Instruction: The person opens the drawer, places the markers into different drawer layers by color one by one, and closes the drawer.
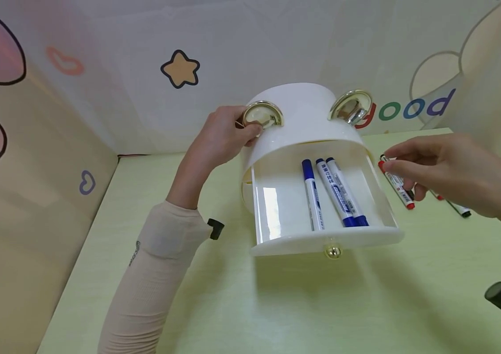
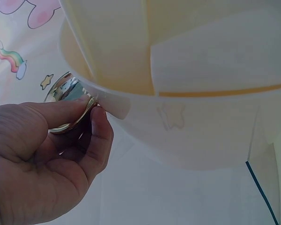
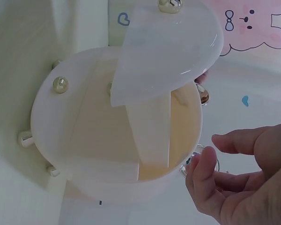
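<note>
A glossy white storage box [image 1: 299,105] with round gold ears stands on the table, its upper drawer [image 1: 326,241] pulled out. Inside the drawer lie three blue-capped markers, one to the left [image 1: 314,201] and two side by side [image 1: 335,192]. My left hand [image 1: 227,132] pinches the left gold ear [image 1: 269,112] between thumb and fingers, as the left wrist view also shows. To the right of the drawer hovers my right hand [image 1: 450,172], fingers loosely bent. In the right wrist view, a gap shows between its thumb and fingertips [image 3: 207,161], with nothing held.
Red-capped and black-capped markers [image 1: 397,187] lie on the green table [image 1: 233,305] right of the box, partly hidden under my right hand. A small gold knob [image 1: 333,252] sits on the drawer front. Printed cloth walls [image 1: 113,64] rise behind and at the sides.
</note>
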Tool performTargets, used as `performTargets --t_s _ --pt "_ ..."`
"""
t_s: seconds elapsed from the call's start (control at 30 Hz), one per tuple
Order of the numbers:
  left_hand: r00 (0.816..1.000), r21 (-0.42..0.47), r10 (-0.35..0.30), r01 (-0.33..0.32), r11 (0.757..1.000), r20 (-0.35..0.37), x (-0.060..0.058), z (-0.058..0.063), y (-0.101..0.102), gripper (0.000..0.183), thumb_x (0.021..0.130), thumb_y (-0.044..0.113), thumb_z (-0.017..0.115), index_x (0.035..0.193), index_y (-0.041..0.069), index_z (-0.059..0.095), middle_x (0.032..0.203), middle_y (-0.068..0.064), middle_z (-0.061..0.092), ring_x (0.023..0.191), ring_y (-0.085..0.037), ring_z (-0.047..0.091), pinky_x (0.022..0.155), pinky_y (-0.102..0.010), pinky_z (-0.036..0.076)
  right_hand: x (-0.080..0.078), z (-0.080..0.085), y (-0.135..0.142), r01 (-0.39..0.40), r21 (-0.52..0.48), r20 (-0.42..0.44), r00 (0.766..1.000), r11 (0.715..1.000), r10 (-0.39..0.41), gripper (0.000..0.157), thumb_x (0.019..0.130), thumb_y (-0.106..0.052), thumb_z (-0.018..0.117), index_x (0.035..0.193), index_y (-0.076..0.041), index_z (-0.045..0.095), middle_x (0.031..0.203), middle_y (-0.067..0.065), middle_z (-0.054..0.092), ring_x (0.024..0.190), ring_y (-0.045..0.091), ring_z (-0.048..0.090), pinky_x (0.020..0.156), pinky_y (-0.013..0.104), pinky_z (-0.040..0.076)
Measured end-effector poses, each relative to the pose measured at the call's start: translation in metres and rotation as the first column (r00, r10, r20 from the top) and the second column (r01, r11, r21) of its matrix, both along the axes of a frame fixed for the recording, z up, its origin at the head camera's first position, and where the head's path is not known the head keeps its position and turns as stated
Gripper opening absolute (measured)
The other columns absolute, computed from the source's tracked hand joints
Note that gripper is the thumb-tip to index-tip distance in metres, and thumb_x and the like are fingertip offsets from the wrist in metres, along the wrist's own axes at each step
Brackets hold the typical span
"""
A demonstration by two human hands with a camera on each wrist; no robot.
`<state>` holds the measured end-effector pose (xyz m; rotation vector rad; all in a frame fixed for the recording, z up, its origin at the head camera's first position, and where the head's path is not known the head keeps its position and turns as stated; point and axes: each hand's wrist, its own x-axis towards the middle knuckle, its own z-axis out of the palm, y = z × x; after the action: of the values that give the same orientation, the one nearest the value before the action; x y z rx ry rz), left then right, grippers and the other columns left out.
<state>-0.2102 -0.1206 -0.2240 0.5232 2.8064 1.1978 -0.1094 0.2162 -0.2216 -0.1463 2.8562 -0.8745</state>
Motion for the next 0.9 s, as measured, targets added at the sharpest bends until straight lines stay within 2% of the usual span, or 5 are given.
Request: performTargets --t_s 0.27,0.43,0.57,0.7,0.9 --pt "1.000 -0.005 0.008 -0.008 1.000 0.004 0.001 0.001 -0.002 0.014 0.103 0.015 0.062 0.094 0.005 0.064 0.086 -0.007 0.065 0.081 -0.020 0.055 0.070 -0.028 0.041 0.005 -0.003 0.004 0.017 0.004 -0.031 0.999 1.000 -0.017 0.051 0.103 -0.041 0.064 0.136 -0.003 0.062 0.096 0.007 0.070 0.074 0.024 0.061 0.056 0.029 0.051" --pt "1.000 0.008 0.009 -0.009 1.000 0.005 0.001 0.001 -0.002 0.014 0.103 0.015 0.062 0.093 0.005 0.064 0.085 -0.007 0.065 0.082 -0.020 0.056 0.071 -0.028 0.042 0.018 -0.008 0.000 0.031 -0.019 -0.130 0.991 0.999 -0.033 0.040 0.100 -0.039 0.070 0.126 -0.009 0.070 0.090 0.005 0.071 0.068 0.023 0.062 0.054 0.030 0.045" --pt "1.000 0.012 0.009 -0.009 1.000 0.009 0.000 0.001 -0.002 0.014 0.103 0.014 0.062 0.093 0.005 0.065 0.086 -0.007 0.066 0.083 -0.020 0.057 0.071 -0.028 0.043 0.033 -0.012 -0.005 0.038 -0.070 -0.225 0.973 0.997 -0.053 0.028 0.099 -0.032 0.073 0.119 -0.013 0.073 0.083 0.003 0.070 0.065 0.018 0.063 0.056 0.027 0.042" --pt "1.000 0.005 0.010 -0.010 1.000 0.018 0.000 0.002 -0.002 0.013 0.103 0.014 0.062 0.094 0.005 0.064 0.088 -0.007 0.068 0.085 -0.020 0.059 0.072 -0.028 0.043 0.046 -0.015 -0.013 0.031 -0.113 -0.300 0.952 0.993 -0.064 0.021 0.098 -0.025 0.075 0.115 -0.013 0.074 0.086 0.004 0.070 0.063 0.015 0.062 0.056 0.023 0.042" --pt "1.000 0.006 0.008 -0.008 1.000 0.022 -0.001 0.001 -0.004 0.012 0.102 0.013 0.061 0.094 0.004 0.064 0.089 -0.008 0.068 0.086 -0.020 0.061 0.073 -0.028 0.045 0.063 -0.023 -0.027 -0.025 -0.155 -0.441 0.896 0.988 -0.047 0.017 0.092 -0.011 0.080 0.104 -0.019 0.073 0.090 0.000 0.072 0.060 0.008 0.064 0.056 0.015 0.049"
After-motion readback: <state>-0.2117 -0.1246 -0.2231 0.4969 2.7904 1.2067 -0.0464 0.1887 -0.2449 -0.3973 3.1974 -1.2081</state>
